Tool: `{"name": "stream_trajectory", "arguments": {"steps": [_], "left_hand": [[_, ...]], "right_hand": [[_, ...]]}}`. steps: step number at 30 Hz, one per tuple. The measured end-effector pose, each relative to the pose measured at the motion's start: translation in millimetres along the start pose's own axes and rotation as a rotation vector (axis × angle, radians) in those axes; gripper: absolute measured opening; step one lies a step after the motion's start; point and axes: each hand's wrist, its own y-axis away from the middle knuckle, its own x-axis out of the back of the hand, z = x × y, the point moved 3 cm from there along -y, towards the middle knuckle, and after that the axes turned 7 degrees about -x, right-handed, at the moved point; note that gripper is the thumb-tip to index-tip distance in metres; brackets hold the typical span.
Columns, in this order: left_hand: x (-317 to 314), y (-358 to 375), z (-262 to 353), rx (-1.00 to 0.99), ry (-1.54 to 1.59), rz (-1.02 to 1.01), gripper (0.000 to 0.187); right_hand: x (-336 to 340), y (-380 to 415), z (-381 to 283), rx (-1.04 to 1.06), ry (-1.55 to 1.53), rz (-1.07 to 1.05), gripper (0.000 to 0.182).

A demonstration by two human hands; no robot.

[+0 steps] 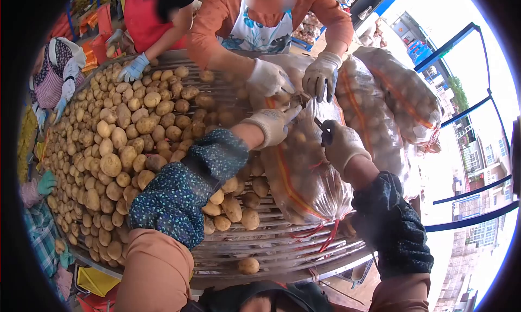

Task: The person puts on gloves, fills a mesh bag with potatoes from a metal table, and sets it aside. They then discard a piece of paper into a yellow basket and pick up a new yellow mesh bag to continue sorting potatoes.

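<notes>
My left hand [269, 127], in a pale knitted glove, reaches to a mesh sack of potatoes [301, 171] and pinches at its upper part. My right hand [345, 145], also gloved, is closed around the dark handles of small scissors [319, 123], whose tip points at the sack's surface. Across from me, a co-worker's gloved left hand [321, 76] and gloved right hand [270, 77] hold the same sack close to my left fingertips. What lies between these fingers is partly hidden. The sack lies on a slatted metal table [228, 260], its near end tied with red string [329, 237].
Loose potatoes [111, 165] cover the table's left side, and one potato [248, 266] lies near the front edge. More filled sacks [404, 89] lie on the right. Other people stand around the table; one gloved hand [134, 68] rests at the potatoes. Blue metal rails [472, 220] stand beyond.
</notes>
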Motion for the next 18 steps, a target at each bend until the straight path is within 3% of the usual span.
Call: {"name": "stream_trajectory", "arguments": {"steps": [2,4,10,12,14,18], "left_hand": [[-5,-6,-4,-0.040,-0.013,0.062,0.054],[8,0,8,-0.032,-0.126,-0.104,0.052],[0,-12,-11,-0.200,-0.200,-0.024,0.039],[4,-13,-16,-0.202,-0.219,-0.072,0.038],[12,-7,-13,-0.202,-0.241,-0.122,0.038],[20,-9,-6,-0.134,-0.091,-0.080,0.036]], "right_hand": [[1,-11,-10,-0.011,0.120,-0.022,0.025],[0,-18,-17,-0.007,0.144,0.027,0.024],[-2,-26,-36,-0.021,0.190,-0.026,0.023],[-11,-37,-32,0.009,0.187,-0.013,0.023],[-26,-55,-27,0.177,0.310,0.137,0.024],[-40,-82,-28,0.136,0.418,0.122,0.025]]}}
